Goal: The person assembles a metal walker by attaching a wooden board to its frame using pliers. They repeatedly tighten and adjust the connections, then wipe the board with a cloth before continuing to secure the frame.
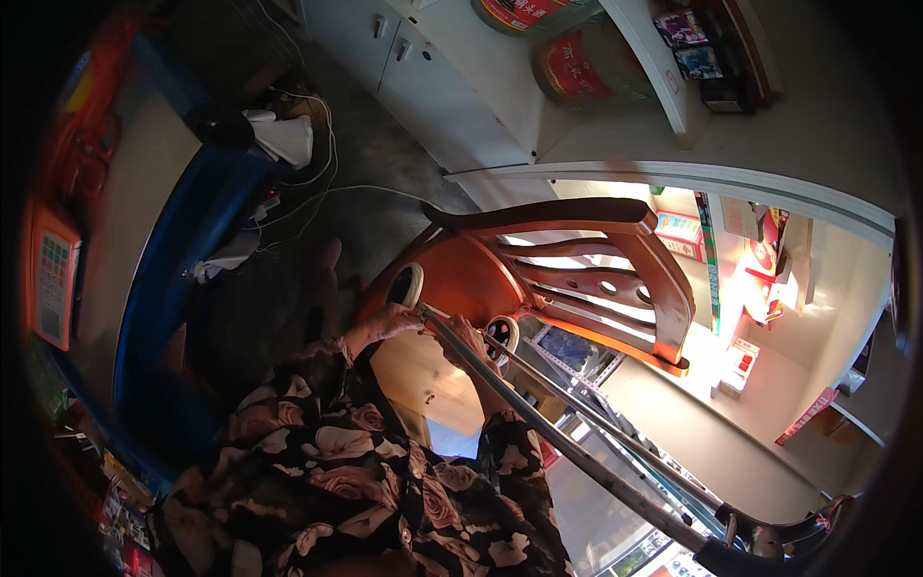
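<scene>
A metal tube frame with two wheels, which looks like a hand cart (577, 444), slants from the middle to the lower right, where its dark curved handle (745, 546) lies. Its pale-rimmed wheels (415, 288) rest at the seat of a reddish-brown wooden chair (469, 276). My left hand (388, 324) is closed, its fingertips pinching at the axle end beside the left wheel. Close by, my right hand (465, 338) wraps round the frame between the wheels, its fingers partly hidden by a tube.
Slatted chair back (663, 288) stands to the right, before bright shelves with red boxes (738, 361). Large red-labelled jars (577, 72) sit on upper shelves beside a white cabinet (385, 58). White cables (332, 188) cross the floor. An orange calculator (56, 279) lies at the left counter.
</scene>
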The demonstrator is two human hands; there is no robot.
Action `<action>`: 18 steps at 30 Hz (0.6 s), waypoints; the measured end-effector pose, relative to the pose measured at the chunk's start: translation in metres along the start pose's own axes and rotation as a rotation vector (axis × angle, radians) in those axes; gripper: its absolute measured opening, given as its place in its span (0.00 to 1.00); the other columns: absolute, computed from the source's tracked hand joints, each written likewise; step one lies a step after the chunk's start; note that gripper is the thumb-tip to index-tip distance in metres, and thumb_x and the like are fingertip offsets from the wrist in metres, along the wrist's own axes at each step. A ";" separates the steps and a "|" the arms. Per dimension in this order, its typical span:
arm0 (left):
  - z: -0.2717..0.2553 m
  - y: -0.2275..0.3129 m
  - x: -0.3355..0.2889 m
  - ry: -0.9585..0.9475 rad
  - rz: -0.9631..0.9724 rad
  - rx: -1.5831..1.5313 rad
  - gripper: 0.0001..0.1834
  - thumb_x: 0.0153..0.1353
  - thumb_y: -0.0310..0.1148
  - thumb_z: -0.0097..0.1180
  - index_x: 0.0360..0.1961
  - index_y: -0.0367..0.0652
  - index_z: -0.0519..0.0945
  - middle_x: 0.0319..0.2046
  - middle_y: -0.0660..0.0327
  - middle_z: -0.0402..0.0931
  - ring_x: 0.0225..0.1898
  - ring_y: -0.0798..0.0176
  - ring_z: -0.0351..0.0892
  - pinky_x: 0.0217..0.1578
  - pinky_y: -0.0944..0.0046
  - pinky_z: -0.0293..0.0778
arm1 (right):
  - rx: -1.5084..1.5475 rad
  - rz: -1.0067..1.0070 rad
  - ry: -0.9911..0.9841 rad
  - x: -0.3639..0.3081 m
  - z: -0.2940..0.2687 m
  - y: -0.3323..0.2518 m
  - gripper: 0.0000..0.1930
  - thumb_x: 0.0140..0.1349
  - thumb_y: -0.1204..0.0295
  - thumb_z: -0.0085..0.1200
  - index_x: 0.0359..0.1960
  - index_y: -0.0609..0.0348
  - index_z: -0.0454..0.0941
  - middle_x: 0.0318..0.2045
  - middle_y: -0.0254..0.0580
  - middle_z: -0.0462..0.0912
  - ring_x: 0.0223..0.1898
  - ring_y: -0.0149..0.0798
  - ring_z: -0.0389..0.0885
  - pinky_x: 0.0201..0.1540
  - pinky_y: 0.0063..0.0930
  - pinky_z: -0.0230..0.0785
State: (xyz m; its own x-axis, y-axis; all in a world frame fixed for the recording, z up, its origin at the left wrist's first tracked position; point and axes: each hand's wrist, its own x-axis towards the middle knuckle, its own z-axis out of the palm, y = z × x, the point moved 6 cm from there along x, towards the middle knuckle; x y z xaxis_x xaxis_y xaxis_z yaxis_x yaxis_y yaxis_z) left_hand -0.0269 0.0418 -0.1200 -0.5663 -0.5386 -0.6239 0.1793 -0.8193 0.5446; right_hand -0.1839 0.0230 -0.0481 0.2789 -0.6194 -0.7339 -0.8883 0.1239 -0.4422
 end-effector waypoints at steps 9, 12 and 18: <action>0.002 0.006 -0.006 -0.010 0.059 0.106 0.08 0.54 0.32 0.61 0.32 0.38 0.83 0.28 0.65 0.81 0.33 0.75 0.76 0.38 0.73 0.69 | 0.085 -0.078 -0.001 -0.001 -0.013 -0.017 0.12 0.55 0.71 0.50 0.42 0.51 0.77 0.30 0.54 0.78 0.35 0.54 0.78 0.36 0.44 0.71; 0.000 0.003 -0.006 -0.025 0.024 0.101 0.08 0.53 0.33 0.61 0.31 0.39 0.84 0.28 0.65 0.81 0.33 0.74 0.76 0.38 0.72 0.69 | 0.103 -0.097 -0.008 0.000 -0.015 -0.021 0.12 0.55 0.71 0.50 0.42 0.51 0.77 0.30 0.54 0.78 0.35 0.54 0.78 0.35 0.44 0.70; -0.001 0.000 -0.003 -0.021 0.027 0.136 0.10 0.53 0.35 0.61 0.29 0.40 0.84 0.27 0.65 0.80 0.31 0.75 0.75 0.36 0.71 0.69 | 0.110 -0.147 -0.028 0.005 -0.019 -0.027 0.12 0.55 0.71 0.50 0.41 0.52 0.78 0.30 0.53 0.78 0.34 0.53 0.78 0.35 0.43 0.70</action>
State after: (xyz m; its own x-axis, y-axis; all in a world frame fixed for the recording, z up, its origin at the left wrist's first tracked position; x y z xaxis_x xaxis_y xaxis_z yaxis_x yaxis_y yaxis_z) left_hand -0.0240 0.0433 -0.1189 -0.5794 -0.5544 -0.5974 0.0847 -0.7699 0.6325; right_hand -0.1659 0.0021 -0.0298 0.4145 -0.6152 -0.6706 -0.7921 0.1188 -0.5987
